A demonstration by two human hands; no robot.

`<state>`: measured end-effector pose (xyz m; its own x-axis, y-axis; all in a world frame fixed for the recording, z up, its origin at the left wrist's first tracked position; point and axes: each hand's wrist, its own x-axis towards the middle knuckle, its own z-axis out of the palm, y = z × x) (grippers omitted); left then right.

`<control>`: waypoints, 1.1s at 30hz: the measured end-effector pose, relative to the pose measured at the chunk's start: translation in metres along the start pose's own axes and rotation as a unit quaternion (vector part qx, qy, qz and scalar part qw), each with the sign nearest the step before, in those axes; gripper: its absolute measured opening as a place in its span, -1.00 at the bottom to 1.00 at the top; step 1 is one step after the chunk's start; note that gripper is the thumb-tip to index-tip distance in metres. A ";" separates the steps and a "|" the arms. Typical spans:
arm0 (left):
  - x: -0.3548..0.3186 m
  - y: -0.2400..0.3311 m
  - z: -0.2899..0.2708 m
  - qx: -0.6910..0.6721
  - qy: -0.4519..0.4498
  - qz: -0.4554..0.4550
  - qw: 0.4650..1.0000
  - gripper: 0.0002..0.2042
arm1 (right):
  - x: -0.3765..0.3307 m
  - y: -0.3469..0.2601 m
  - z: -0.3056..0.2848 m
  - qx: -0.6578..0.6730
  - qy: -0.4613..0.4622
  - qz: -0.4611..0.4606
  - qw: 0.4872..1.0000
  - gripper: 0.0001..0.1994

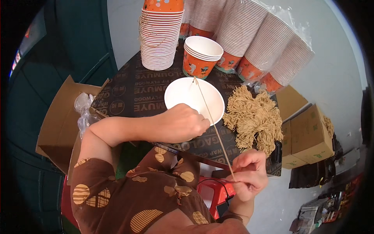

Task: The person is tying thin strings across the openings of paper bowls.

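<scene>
A white paper bowl (175,91) is tilted with its inside toward me near the middle of the black table. My left hand (187,124) is closed at its near rim, with some fingers hidden. A thin tan cord (220,140) runs taut from the bowl's far rim, across its opening and past my left knuckles. Below the table's front edge, my right hand (251,175) pinches the cord's lower end. Right of the bowl lies a heap of loose tan cords (255,117). Behind it stands a short stack of orange paper bowls (196,66).
A tall stack of bowls (157,43) with cords hanging on it stands at the far left of the table (150,91). Several plastic-wrapped stacks (241,27) line the back. Cardboard boxes (58,124) flank the table, another box (307,134) at right. A red stool (224,193) is below.
</scene>
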<state>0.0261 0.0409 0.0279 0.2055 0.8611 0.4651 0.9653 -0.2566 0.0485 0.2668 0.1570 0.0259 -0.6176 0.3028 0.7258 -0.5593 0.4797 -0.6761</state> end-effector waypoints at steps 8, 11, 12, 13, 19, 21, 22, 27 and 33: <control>0.004 0.006 0.008 0.010 -0.010 -0.024 1.000 -0.83 | 0.021 0.008 -0.004 -0.040 -0.173 -0.069 0.982 -0.79; -0.003 0.005 -0.008 -0.039 0.002 -0.021 0.999 -0.80 | 0.020 0.011 -0.004 -0.090 -0.142 -0.051 0.984 -0.76; -0.006 0.005 -0.012 -0.043 0.020 -0.006 0.999 -0.76 | 0.020 0.012 -0.004 -0.119 -0.124 -0.044 0.984 -0.73; -0.008 0.006 -0.015 -0.044 0.020 -0.006 0.999 -0.76 | 0.020 0.013 -0.005 -0.148 -0.105 -0.037 0.983 -0.69; -0.029 0.010 -0.014 -0.012 0.144 -0.075 0.987 -0.74 | 0.020 0.027 0.005 -0.206 -0.106 -0.050 0.972 -0.79; -0.040 0.020 -0.011 -0.179 0.252 -0.071 0.948 -0.76 | 0.017 0.030 0.010 -0.207 -0.082 -0.013 0.975 -0.77; -0.041 0.033 -0.020 -0.288 0.253 -0.089 0.919 -0.80 | 0.013 0.032 0.010 -0.221 -0.078 0.001 0.972 -0.82; -0.021 0.079 -0.047 -0.870 0.105 -0.016 0.482 -0.65 | -0.002 0.051 0.000 -0.216 -0.006 0.007 0.976 -0.78; -0.017 0.094 -0.065 -0.982 -0.165 0.002 -0.095 -0.54 | -0.015 0.065 0.003 -0.166 0.018 0.058 0.984 -0.81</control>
<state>0.1026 -0.0263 0.0815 0.5004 0.7159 0.4869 -0.7988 0.5986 -0.0593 0.2375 0.1809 -0.0291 -0.6429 0.3977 0.6546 -0.2709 0.6814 -0.6799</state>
